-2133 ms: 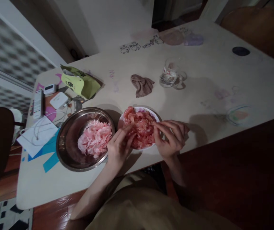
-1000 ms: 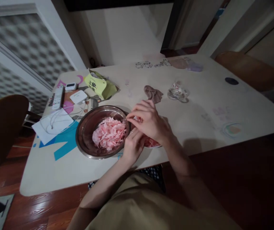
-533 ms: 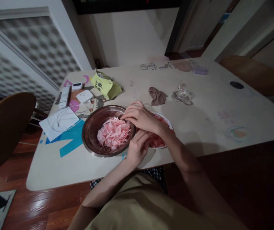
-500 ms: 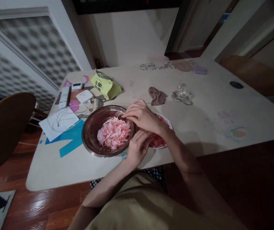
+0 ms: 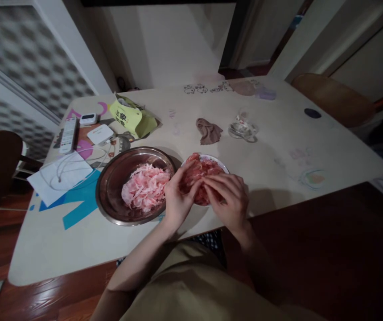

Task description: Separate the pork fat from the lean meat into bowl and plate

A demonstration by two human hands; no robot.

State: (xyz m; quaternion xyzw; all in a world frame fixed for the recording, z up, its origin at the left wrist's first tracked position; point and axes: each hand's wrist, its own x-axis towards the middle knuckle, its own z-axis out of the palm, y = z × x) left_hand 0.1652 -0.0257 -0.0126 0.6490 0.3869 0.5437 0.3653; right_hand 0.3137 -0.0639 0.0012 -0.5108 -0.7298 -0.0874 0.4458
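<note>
A white plate (image 5: 223,164) heaped with red raw meat (image 5: 204,168) sits in front of me near the table's edge. My left hand (image 5: 178,198) is at its left side, thumb and fingers closed on some of the meat. From the right, my right hand (image 5: 229,198) pinches at the same meat, its fingertips almost meeting my left thumb. The exact piece between the fingers is mostly hidden. Left of the plate stands a steel bowl (image 5: 106,196) holding a pile of thin, pale pink meat slices (image 5: 146,186).
Behind the bowl stands a yellow-green paper bag (image 5: 133,117). A remote (image 5: 68,135), a white box (image 5: 100,133), a cable and a paper sheet (image 5: 51,178) lie to the left. A brown cloth (image 5: 207,131) and a clear glass item (image 5: 242,129) are beyond the plate.
My right hand has moved from the bowl's rim back right to the plate, so my arms no longer cross. My left hand has turned onto the meat. The view has shifted slightly right.
</note>
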